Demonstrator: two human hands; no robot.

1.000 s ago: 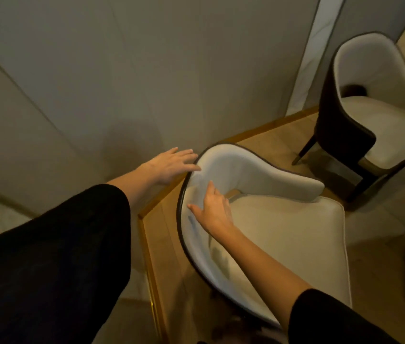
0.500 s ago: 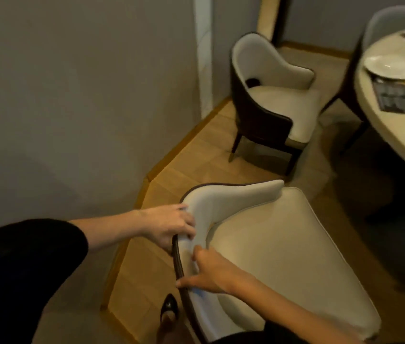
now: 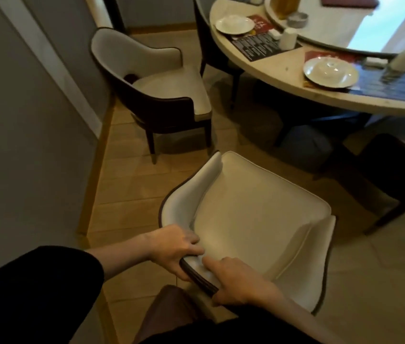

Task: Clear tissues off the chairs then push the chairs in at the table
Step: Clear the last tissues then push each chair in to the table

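Note:
A cream-cushioned chair (image 3: 253,219) with a dark outer shell stands right in front of me, its seat facing the round table (image 3: 293,78). My left hand (image 3: 174,249) grips the top rim of its backrest from the outside. My right hand (image 3: 238,279) holds the same rim just to the right, thumb on the inner padding. The seat is bare; I see no tissue on it. A second matching chair (image 3: 169,93) stands by the wall at upper left, its seat also bare.
The table carries two white plates (image 3: 235,24) (image 3: 330,72), dark placemats, a white cup (image 3: 288,38) and a glass turntable. More dark chairs sit at the table's far side (image 3: 209,45) and at the right (image 3: 400,175). A grey wall (image 3: 22,120) runs along the left.
The chair has swung round from facing the wall toward the table. Both hands slid to the top of the backrest, and my view has turned right so the table shows.

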